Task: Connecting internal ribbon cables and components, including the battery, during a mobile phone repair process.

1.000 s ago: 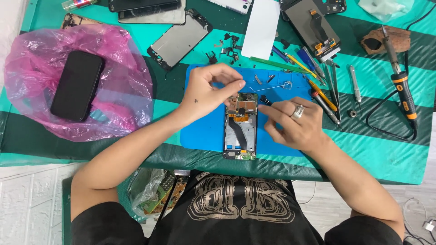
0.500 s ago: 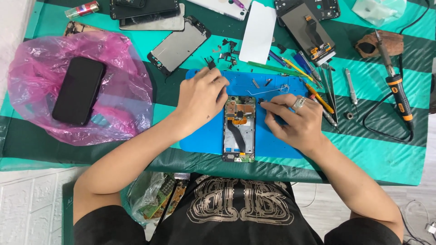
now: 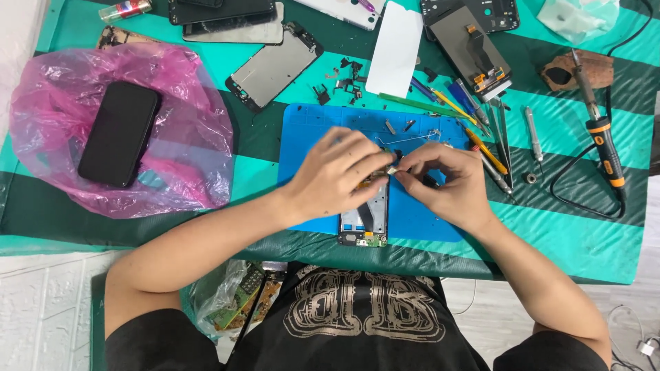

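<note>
Black phone [image 3: 118, 134] on pink bag [image 3: 185, 130] far left; at centre, left hand [image 3: 337, 175] and right hand [image 3: 450, 182] pinch a tiny metal part [image 3: 392, 170] over the opened phone [image 3: 364, 220] on the blue mat [image 3: 302, 137]: light, likely fragile, best gripped by its edges.

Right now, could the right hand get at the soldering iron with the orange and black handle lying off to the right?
Probably yes. The soldering iron lies uncovered on the table, on the right hand's own side, with only loose tools between them. But its fingers are pinching a small part.
</note>
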